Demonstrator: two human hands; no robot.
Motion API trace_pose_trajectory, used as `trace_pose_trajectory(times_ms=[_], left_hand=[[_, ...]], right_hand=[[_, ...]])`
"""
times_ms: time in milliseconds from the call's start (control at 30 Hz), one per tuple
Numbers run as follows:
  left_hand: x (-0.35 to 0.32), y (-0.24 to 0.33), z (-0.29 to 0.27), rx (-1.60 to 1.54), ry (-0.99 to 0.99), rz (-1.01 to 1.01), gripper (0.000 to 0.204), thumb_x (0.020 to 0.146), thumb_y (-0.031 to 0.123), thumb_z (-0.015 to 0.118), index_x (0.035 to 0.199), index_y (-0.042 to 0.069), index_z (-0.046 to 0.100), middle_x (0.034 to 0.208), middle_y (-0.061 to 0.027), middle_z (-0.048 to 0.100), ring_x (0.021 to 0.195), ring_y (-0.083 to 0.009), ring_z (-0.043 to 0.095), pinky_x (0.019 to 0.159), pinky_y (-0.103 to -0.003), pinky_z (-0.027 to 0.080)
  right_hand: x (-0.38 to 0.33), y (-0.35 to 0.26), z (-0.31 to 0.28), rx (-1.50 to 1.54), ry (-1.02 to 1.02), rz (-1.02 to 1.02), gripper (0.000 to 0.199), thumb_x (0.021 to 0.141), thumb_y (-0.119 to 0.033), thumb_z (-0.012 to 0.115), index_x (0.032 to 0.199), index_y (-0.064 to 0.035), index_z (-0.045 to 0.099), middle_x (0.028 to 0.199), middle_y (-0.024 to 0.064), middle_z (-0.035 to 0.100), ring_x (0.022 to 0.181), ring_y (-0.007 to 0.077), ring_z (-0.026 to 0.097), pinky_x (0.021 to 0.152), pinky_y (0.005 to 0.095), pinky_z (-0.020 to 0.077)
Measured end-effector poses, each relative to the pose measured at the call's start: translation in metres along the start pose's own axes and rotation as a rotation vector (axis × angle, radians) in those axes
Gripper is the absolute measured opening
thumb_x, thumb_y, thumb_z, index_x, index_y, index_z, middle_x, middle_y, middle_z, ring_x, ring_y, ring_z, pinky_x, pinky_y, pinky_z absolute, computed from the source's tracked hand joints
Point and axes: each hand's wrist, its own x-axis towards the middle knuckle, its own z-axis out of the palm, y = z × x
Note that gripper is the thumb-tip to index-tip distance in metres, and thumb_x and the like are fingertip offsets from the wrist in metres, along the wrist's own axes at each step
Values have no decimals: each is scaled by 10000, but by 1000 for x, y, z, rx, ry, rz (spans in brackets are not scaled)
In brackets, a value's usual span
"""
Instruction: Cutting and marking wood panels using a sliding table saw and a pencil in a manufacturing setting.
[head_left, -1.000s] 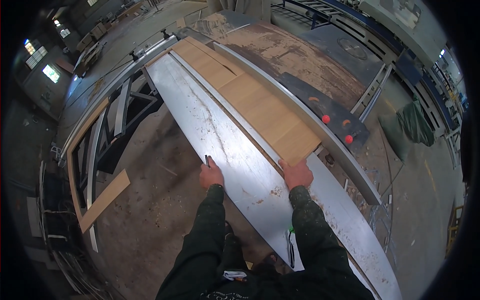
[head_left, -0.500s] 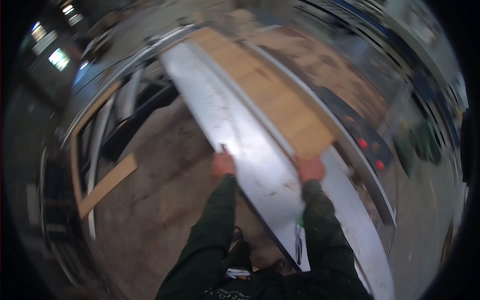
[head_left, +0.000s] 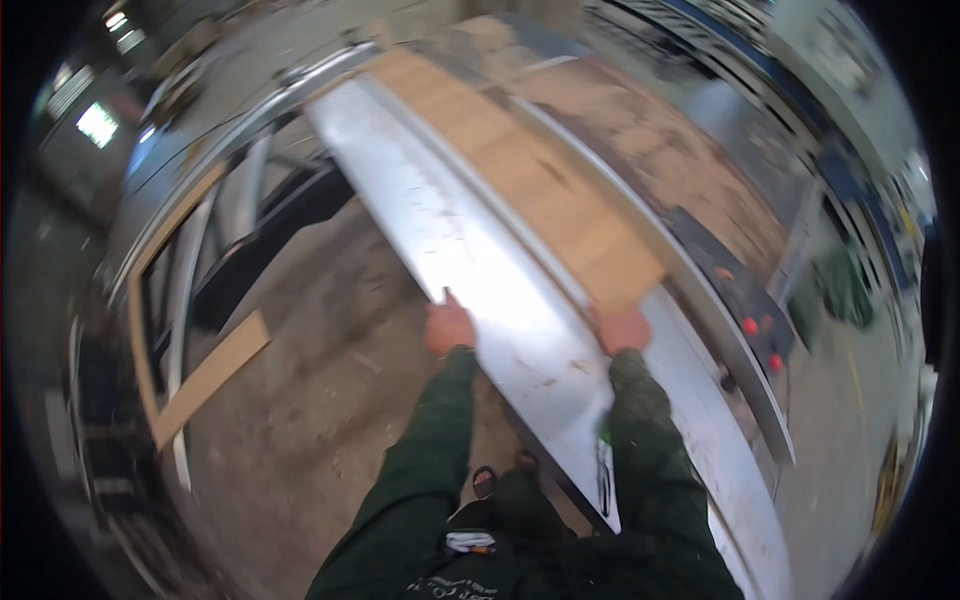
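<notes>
A long light wooden board (head_left: 520,170) lies along the silver sliding table (head_left: 470,260) of a large panel saw. My right hand (head_left: 624,330) presses against the board's near end. My left hand (head_left: 449,326) grips the table's left edge, with a thin dark pencil-like thing sticking up from the fingers. Both arms are in dark green sleeves. The picture is motion-blurred.
Red buttons (head_left: 756,326) sit on a dark panel at the machine's right side. A loose wooden plank (head_left: 205,380) leans on a metal frame (head_left: 190,300) at left, over a dusty concrete floor. A dusty machine top (head_left: 680,170) extends to the right.
The view has swung and blurred as my head moved. Both hands stay in place on the table edge and the board's end; the board looks pushed slightly farther along.
</notes>
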Motion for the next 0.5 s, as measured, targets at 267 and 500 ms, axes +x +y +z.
trace_pose_trajectory(times_ms=[267, 500], left_hand=[[23, 51, 89, -5, 61, 70, 617, 1033, 589, 425, 988, 18, 652, 933, -265, 728, 881, -500, 691, 763, -606, 528], [67, 77, 89, 22, 36, 53, 663, 1037, 612, 384, 1024, 6, 654, 984, -270, 730, 925, -506, 685, 796, -619, 516]], right_hand=[[89, 2, 28, 193, -65, 241, 783, 744, -637, 783, 1228, -33, 663, 1177, 199, 728, 1090, 393, 698, 935, 469, 546], [133, -29, 43, 260, 32, 150, 732, 769, -609, 778, 1159, 2, 674, 1106, 222, 733, 1017, 405, 718, 887, 475, 570]])
